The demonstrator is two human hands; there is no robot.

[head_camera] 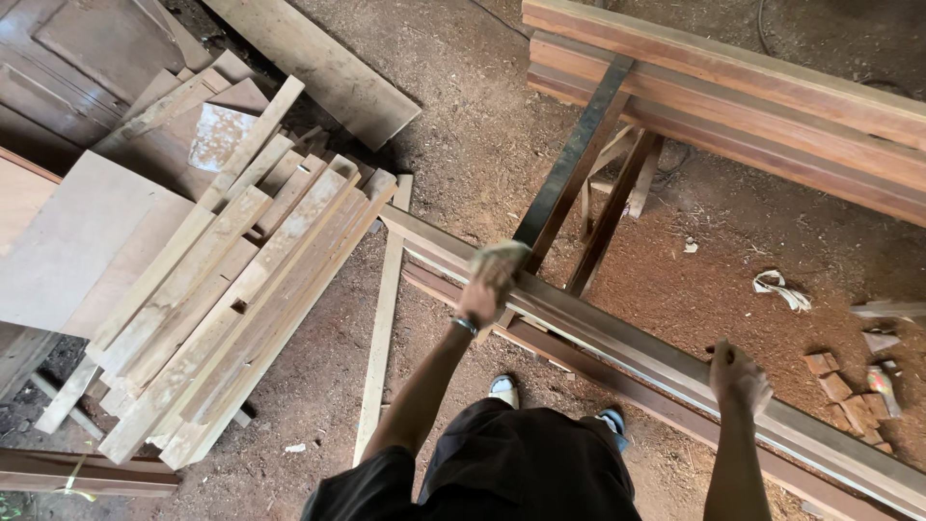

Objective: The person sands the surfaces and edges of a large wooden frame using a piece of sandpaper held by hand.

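The long timber beam (617,338) lies slantwise on a dark metal trestle (569,174) above the sawdust floor (463,125), the left hand (490,280) pressing a blurred sanding pad (502,257) on it, fingers closed around the pad, while the right hand (739,376) steadies it, fingers curled onto its edge; no containers are in view, only stacked planks (231,289) lying well apart to the left.

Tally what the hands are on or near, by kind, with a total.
Hands: 2, left hand, right hand
Sanding pads: 1, sanding pad
Long beams under the hands: 1, beam
Shoes: 2, left shoe, right shoe
Total: 6
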